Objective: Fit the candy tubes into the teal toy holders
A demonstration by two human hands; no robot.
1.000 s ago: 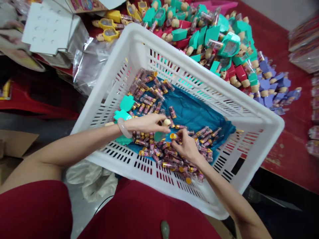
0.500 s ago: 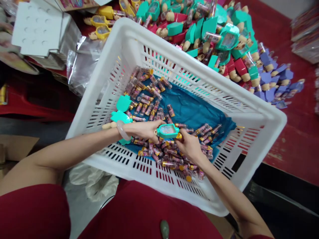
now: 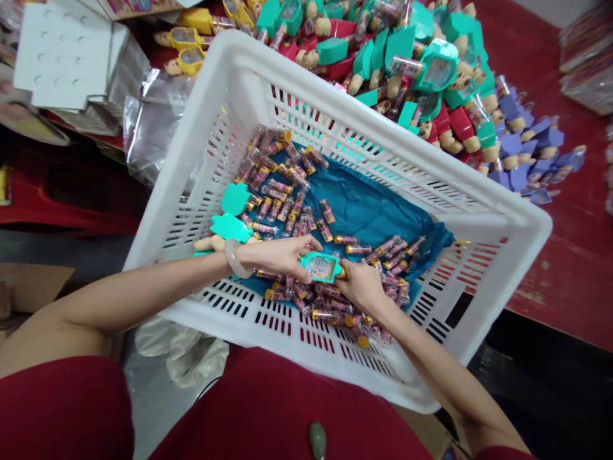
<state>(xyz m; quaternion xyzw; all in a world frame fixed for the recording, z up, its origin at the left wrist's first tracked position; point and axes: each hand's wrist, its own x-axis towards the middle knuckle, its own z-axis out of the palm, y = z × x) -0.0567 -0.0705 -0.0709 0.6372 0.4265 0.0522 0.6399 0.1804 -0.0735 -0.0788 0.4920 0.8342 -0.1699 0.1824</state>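
Over the white basket (image 3: 498, 223), my left hand (image 3: 285, 257) grips the left end of a teal plastic toy (image 3: 322, 268) with a clear window facing up. My right hand (image 3: 363, 284) pinches a small tube with a yellow cap (image 3: 341, 272) at the toy's right end; my fingers hide most of the tube. Below both hands lie many clear tubes with yellow caps (image 3: 328, 314) on a blue plastic sheet (image 3: 368, 201). Several more teal toys (image 3: 232, 227) rest inside the basket's left side, partly behind my left wrist.
Beyond the basket is a heap of teal and red toys (image 3: 438, 67), with purple toys (image 3: 522, 150) to its right and yellow ones (image 3: 191, 59) to its left. White trays (image 3: 62, 57) and clear plastic bags (image 3: 156, 128) stand at left. Wrapped stacks (image 3: 587, 76) sit far right.
The teal toy has dropped slightly toward me and turned, its window facing more upward. My left thumb and fingers have spread around its end. My right hand has shifted a little.
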